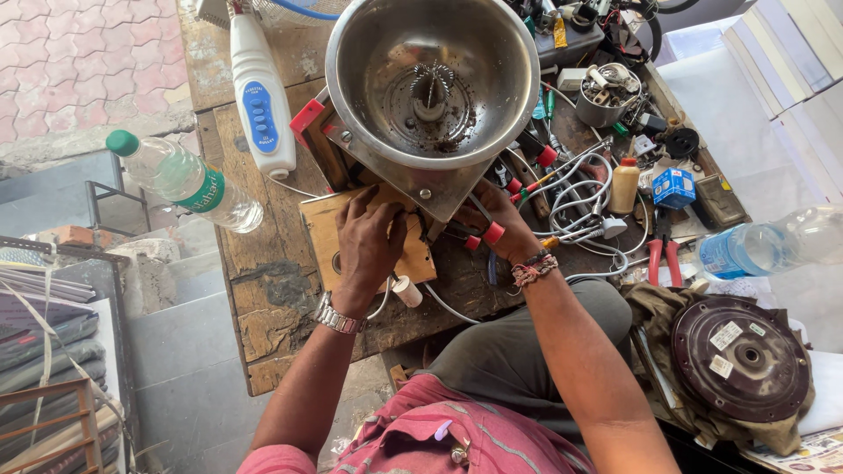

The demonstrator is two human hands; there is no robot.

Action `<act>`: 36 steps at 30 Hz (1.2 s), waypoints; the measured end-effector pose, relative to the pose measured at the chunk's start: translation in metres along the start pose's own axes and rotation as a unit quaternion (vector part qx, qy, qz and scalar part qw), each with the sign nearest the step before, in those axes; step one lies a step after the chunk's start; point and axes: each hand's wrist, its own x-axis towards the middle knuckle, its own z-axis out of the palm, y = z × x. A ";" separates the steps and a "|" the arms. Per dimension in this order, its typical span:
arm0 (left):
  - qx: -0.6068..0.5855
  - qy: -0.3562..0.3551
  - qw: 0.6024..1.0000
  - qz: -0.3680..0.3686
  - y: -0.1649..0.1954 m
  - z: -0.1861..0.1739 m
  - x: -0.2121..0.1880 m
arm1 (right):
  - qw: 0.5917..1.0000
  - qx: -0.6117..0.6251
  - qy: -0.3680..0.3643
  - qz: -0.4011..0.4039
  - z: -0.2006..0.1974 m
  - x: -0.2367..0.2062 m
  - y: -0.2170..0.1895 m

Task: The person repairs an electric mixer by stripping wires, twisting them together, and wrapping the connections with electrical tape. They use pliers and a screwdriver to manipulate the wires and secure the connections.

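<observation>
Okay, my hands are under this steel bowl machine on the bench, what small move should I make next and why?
Probably steady the base before working further. Your left hand lies flat on the wooden board under the steel bowl, while your right hand reaches beneath the metal base plate beside a red-handled tool. The bowl sits tilted over the bench, so pressing the board down seems wise.

L hand (369,241) flat – R hand (500,219) maybe gripping.
</observation>
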 end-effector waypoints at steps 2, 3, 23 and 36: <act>0.004 -0.004 1.000 0.006 0.003 0.003 -0.001 | 0.999 -0.036 0.019 0.003 -0.004 -0.003 0.004; 0.007 -0.006 1.000 0.006 0.003 0.005 -0.002 | 0.998 -0.046 0.030 0.027 -0.006 -0.004 0.005; 0.011 -0.012 1.000 -0.003 0.007 0.002 -0.009 | 0.981 -0.152 0.115 -0.021 -0.001 -0.024 0.020; 0.016 -0.018 1.000 -0.015 0.006 0.002 -0.011 | 0.981 -0.144 0.130 -0.026 0.012 -0.029 0.033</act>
